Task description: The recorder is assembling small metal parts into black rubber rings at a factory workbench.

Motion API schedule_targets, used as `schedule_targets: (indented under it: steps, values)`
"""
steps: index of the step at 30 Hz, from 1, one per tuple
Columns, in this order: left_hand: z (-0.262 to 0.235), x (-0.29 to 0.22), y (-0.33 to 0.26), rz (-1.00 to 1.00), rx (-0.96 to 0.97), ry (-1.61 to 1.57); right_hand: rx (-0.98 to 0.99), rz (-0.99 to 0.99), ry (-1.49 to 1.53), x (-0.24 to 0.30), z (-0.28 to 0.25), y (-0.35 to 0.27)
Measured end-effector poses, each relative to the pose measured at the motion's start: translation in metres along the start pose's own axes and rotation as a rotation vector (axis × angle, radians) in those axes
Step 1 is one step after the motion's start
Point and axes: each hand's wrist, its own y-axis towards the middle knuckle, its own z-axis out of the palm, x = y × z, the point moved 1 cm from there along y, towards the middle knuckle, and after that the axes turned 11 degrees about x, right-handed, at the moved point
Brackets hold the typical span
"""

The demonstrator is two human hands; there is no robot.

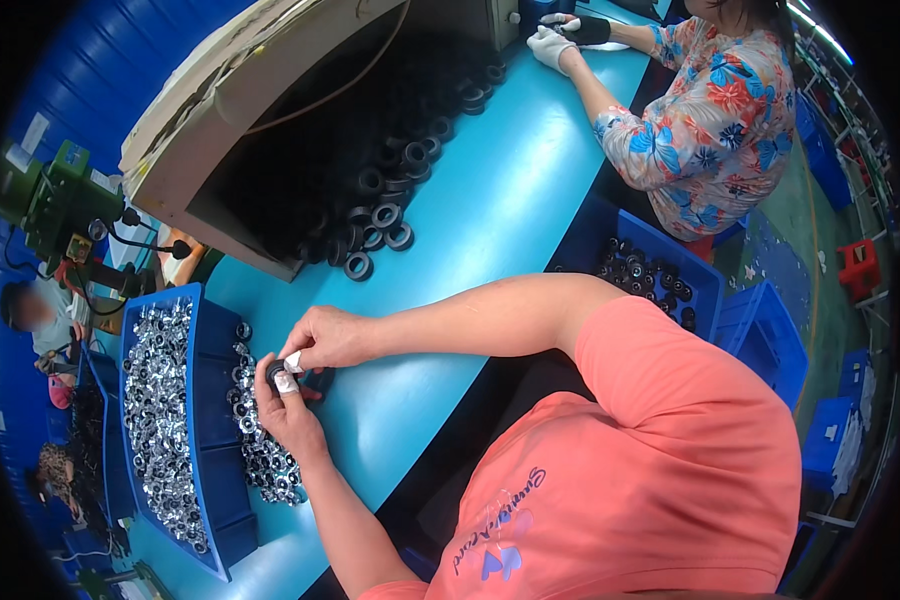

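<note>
Both my hands meet over the turquoise tabletop, beside a blue bin [208, 420] of small shiny metal parts. My left hand [292, 418] is closed around a black ring [277, 374], its thumb wrapped in white tape. From the other side, my right hand [328, 338] pinches at the same ring with a taped finger. The fingers hide much of the ring, and whether a metal part sits in it I cannot tell. Right by my hands, a loose heap of metal parts [270, 472] lies against the bin. Something dark lies partly hidden under my right hand.
Many black rings [385, 215] spill from under a pale machine housing [195, 165] onto the turquoise table [470, 220]. A co-worker [705, 120] in a floral top handles something at the far end. Blue crates [670, 270] with dark parts stand at the right; a green machine [65, 205] is at left.
</note>
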Motion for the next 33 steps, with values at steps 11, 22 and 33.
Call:
schedule_targets:
  steps: [11,22,33]
  values:
    - [-0.0041,0.0066,0.0021,-0.099,0.054,-0.017,0.072,0.115,-0.019,0.0050,-0.0057,-0.0030]
    - [-0.0036,0.0068,0.0024,-0.117,0.048,-0.032,0.087,0.120,0.012,0.0054,-0.0065,-0.0029]
    - [-0.0031,0.0043,0.0017,-0.113,0.053,-0.064,0.093,0.138,0.041,0.0051,-0.0070,-0.0023]
